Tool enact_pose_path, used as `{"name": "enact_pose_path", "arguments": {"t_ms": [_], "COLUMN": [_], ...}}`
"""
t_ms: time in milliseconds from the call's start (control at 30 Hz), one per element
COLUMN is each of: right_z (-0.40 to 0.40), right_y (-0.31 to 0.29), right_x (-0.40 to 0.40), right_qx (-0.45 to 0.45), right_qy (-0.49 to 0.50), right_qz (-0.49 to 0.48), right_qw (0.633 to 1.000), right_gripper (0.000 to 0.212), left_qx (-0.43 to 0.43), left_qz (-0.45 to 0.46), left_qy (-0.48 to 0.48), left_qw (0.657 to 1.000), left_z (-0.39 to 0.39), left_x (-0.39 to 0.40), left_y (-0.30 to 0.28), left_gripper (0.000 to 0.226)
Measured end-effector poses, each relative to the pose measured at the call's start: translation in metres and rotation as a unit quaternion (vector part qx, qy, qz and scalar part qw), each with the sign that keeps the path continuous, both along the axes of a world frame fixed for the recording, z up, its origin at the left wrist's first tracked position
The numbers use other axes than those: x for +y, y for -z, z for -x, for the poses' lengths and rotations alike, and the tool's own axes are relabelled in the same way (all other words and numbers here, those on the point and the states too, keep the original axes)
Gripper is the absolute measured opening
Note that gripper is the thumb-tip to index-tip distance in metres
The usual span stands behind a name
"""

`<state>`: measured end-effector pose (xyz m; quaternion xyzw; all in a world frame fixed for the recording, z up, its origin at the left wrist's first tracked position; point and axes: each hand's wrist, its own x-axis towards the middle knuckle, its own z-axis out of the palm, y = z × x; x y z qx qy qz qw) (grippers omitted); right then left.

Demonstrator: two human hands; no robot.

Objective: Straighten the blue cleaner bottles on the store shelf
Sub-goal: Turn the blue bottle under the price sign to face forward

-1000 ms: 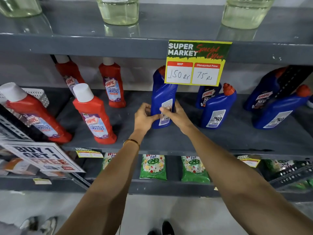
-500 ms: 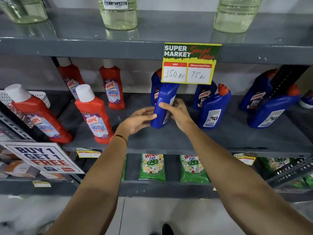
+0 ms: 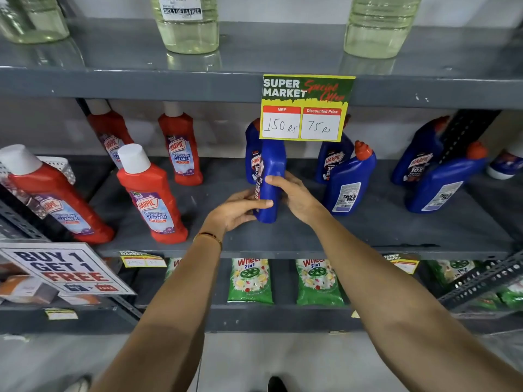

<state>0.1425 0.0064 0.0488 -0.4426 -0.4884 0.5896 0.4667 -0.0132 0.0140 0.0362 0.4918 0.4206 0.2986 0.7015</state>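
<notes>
Both hands are turning one blue bottle (image 3: 270, 188) just below the yellow price card (image 3: 307, 107): the left hand (image 3: 237, 212) is pinching its lower edge, the right hand (image 3: 294, 198) is wrapping its far side. The label is facing sideways (its cap is hiding behind the card), so the next move probably calls for twisting it front-on and setting it down. The grey metal shelf (image 3: 283, 239) is holding more blue bottles right of the card, red bottles (image 3: 152, 202) left of it.

Grey shelf (image 3: 283, 236), cleaner bottles (image 3: 349, 182) atop
</notes>
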Motion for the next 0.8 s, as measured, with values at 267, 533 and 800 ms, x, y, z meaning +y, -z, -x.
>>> {"name": "enact_pose_path", "arguments": {"t_ms": [267, 533, 800], "right_z": [-0.002, -0.005, -0.006], "right_y": [-0.002, -0.003, 0.010], "right_x": [0.006, 0.018, 0.025], "right_qx": [-0.089, -0.125, -0.158], "right_qy": [0.020, 0.018, 0.021], "right_qz": [-0.023, -0.041, -0.024], "right_qw": [0.996, 0.991, 0.987], "right_gripper": [0.046, 0.054, 0.057], "left_qx": [0.079, 0.231, 0.287], "left_qz": [-0.046, -0.119, -0.151], "left_qy": [-0.146, -0.195, -0.193], "left_qw": [0.985, 0.946, 0.926], "left_z": [-0.016, -0.003, -0.006], "left_x": [-0.005, 0.009, 0.015], "left_y": [0.006, 0.012, 0.025], "left_gripper": [0.052, 0.067, 0.061]}}
